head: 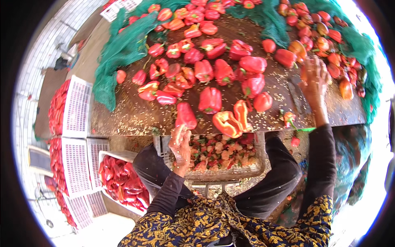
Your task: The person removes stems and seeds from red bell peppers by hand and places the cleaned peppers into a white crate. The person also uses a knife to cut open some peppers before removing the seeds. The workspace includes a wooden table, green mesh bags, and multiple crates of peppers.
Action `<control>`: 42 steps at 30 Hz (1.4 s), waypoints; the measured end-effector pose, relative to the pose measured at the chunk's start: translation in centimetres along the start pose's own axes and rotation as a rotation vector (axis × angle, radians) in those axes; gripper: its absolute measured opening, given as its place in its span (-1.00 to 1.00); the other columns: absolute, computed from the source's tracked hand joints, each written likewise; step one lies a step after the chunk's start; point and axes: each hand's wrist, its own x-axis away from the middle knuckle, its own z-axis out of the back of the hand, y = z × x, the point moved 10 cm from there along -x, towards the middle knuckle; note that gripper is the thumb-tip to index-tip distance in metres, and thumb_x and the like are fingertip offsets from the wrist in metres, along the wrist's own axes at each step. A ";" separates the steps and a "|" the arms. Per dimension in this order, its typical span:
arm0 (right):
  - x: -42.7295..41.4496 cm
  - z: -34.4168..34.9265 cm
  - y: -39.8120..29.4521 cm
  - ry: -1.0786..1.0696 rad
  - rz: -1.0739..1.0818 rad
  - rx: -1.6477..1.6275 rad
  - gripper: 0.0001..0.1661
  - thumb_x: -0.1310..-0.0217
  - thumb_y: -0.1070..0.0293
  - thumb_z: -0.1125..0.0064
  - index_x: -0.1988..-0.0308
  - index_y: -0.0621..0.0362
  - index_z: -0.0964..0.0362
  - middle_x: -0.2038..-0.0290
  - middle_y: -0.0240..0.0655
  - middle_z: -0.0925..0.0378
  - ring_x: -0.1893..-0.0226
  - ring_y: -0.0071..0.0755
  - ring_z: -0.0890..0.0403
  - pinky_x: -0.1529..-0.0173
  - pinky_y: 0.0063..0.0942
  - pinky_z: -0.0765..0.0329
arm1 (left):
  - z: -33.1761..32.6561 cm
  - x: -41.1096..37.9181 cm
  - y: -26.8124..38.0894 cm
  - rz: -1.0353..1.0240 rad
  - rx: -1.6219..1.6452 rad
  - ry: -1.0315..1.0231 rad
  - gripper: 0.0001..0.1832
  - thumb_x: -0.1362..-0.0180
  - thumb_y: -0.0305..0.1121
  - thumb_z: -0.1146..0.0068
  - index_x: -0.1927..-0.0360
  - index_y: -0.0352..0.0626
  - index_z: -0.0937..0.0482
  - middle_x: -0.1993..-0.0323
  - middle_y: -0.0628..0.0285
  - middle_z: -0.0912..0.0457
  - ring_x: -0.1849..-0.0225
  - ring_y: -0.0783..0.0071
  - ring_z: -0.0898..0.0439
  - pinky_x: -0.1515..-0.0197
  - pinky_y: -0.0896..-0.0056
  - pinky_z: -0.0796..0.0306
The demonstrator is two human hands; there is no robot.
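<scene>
Red bell peppers (203, 71) lie scattered over a brown tabletop (123, 119) strewn with pale seeds. At the table's near edge my left hand (181, 143) has its fingers against the lower end of a red pepper (186, 115); how firmly it holds is hard to tell. My right hand (314, 77) reaches over the right side of the table, close to an orange-red pepper (297, 51); its palm side is hidden. A knife-like blade (295, 95) lies left of that wrist. Opened pepper pieces (227, 123) rest at the front edge, right of my left hand.
Below the edge, between the knees, a crate (260, 154) holds pepper cores and scraps (220, 151). Crates of red peppers (77, 106) stand at the left, with another (123, 182) beside the left knee. Green netting (123, 58) lies along the table's sides, with more peppers (322, 43) at right.
</scene>
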 end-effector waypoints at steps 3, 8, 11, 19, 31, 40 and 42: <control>0.7 0.8 -4.1 -0.048 0.009 -0.297 -0.28 0.09 0.41 -0.32 -0.16 0.03 -0.35 -0.20 -0.16 -0.35 -0.14 -0.04 -0.41 -0.20 -0.07 -0.32 | 4.5 -2.1 -1.4 0.106 0.000 0.167 -0.60 -0.13 -0.50 -0.27 -0.07 -0.26 -0.52 0.19 0.24 -0.54 0.19 0.53 -0.52 0.15 0.47 -0.46; 8.3 1.2 -24.9 -0.426 -0.066 -1.243 -0.62 -0.09 0.26 -0.32 0.08 0.11 -0.49 0.35 -0.18 -0.62 0.36 -0.18 -0.66 0.29 -0.32 -0.59 | 4.7 -7.7 -6.0 0.310 -0.451 0.028 -0.33 0.04 -0.12 -0.44 -0.01 -0.44 -0.49 0.41 0.18 -0.59 0.39 0.53 -0.54 0.27 0.48 -0.45; 15.6 -4.2 -33.7 -0.957 -0.422 -1.540 -0.50 -0.11 0.29 -0.31 0.00 0.34 -0.42 0.31 -0.15 -0.65 0.28 -0.29 -0.69 0.30 -0.35 -0.63 | -1.1 -7.9 -5.8 0.547 -0.366 -0.189 -0.06 0.06 -0.08 -0.42 -0.23 -0.57 -0.25 0.28 0.13 -0.64 0.42 0.49 -0.60 0.44 0.48 -0.47; 19.4 -3.8 -42.9 -0.988 -1.147 -2.261 -0.32 -0.08 0.30 -0.35 -0.18 0.17 -0.27 0.10 -0.38 -0.52 0.13 -0.42 -0.59 0.09 -0.39 -0.55 | 2.0 -6.6 -8.8 0.552 0.354 -0.162 -0.57 0.21 -0.45 -0.29 0.16 -0.37 -0.60 0.34 0.18 -0.63 0.33 0.32 -0.61 0.17 0.38 -0.49; 14.1 3.3 -39.0 -1.033 -0.712 -2.264 -0.26 0.03 0.41 -0.44 -0.17 0.19 -0.32 0.07 -0.40 -0.57 0.09 -0.48 -0.59 -0.02 -0.46 -0.53 | 1.3 -0.7 -1.6 0.465 0.509 -0.192 -0.51 0.09 -0.62 -0.19 -0.02 -0.30 -0.52 0.18 0.22 -0.63 0.16 0.46 -0.61 0.04 0.41 -0.51; 15.8 5.6 -38.1 -1.013 -0.606 -1.989 -0.40 0.18 0.32 -0.47 0.09 0.29 -0.42 0.27 -0.39 -0.52 0.28 -0.53 -0.51 0.14 -0.48 -0.49 | 3.1 3.2 2.0 0.570 0.444 -0.106 -0.56 0.12 -0.62 -0.38 0.08 -0.28 -0.59 0.26 0.22 -0.67 0.28 0.40 -0.66 0.19 0.34 -0.58; 16.4 6.7 -38.0 -0.972 -0.509 -1.922 -0.41 0.17 0.29 -0.47 0.11 0.29 -0.43 0.28 -0.39 -0.53 0.29 -0.51 -0.51 0.15 -0.47 -0.48 | 3.5 4.3 1.6 0.621 0.466 -0.154 -0.59 0.16 -0.64 -0.38 0.14 -0.29 -0.61 0.30 0.22 -0.68 0.29 0.39 -0.66 0.18 0.32 -0.58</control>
